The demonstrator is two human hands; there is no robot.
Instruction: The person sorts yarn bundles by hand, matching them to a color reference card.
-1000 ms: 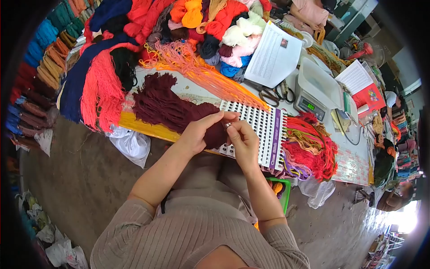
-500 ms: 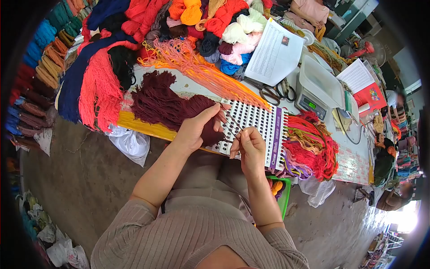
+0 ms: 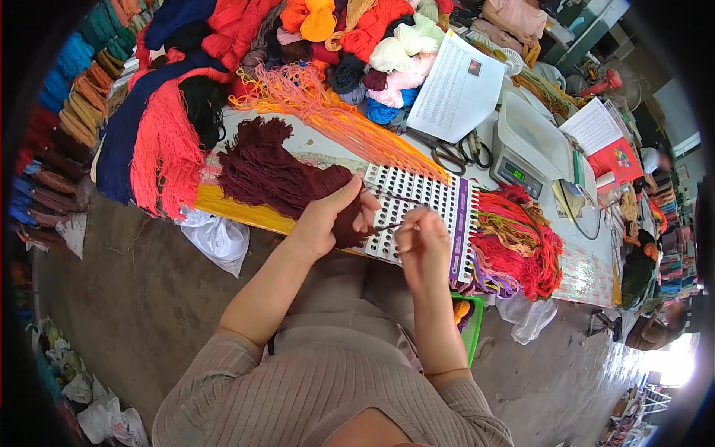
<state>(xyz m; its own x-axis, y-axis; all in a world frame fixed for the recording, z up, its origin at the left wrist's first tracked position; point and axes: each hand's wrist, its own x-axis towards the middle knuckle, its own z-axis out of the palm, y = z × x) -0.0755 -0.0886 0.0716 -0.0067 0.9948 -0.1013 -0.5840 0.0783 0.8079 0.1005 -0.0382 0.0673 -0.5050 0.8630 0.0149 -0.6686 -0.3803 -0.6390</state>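
A thick bundle of dark maroon yarn (image 3: 287,175) lies over the table's near edge. My left hand (image 3: 333,220) is closed around its right end, the fingers partly hidden in the yarn. Thin maroon strands stretch from there to my right hand (image 3: 423,242), whose fingertips pinch them. Beneath both hands lies a white thread card (image 3: 406,190) with rows of black-rimmed holes and a purple printed strip. Orange and pink threads (image 3: 372,138) reach its far edge. Red, green and purple threads (image 3: 514,242) spread from its right side.
Scissors (image 3: 465,153) lie beyond the card, near a printed sheet (image 3: 458,89). A digital scale (image 3: 514,175) carries a clear plastic tray (image 3: 532,134). Heaped yarn skeins (image 3: 342,37) fill the back. A green basket (image 3: 474,328) stands below the table edge. Another person (image 3: 514,18) sits at the far side.
My right hand has shifted slightly right and its fingers have lifted and spread somewhat, drawing the maroon strands wider apart. My left hand has stayed nearly in place on the yarn bundle.
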